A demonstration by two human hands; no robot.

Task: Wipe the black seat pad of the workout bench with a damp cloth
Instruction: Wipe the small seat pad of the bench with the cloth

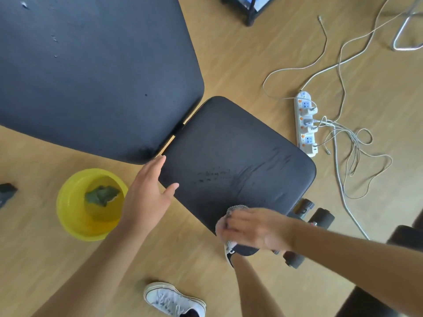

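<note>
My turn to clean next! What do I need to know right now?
Left hand: open, flat on the near-left edge of the black padded seat pad.
Right hand: pressing the white-grey damp cloth on the pad's near corner.
Round yellow plastic basin sits on the floor to the left, with a second green cloth soaking in it.
Done: wet streaks across the pad's middle and right.
Left: the far part looks dry.

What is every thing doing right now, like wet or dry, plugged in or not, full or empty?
Seat pad: partly wiped, wet streaks across its middle.
Cloth: pressed on the pad's near edge under the right hand.
Left hand: open, flat on the pad's left edge.
Yellow basin: holds water and a dark rag.
Power strip: several plugs in.
Back pad: a few light specks.
</note>
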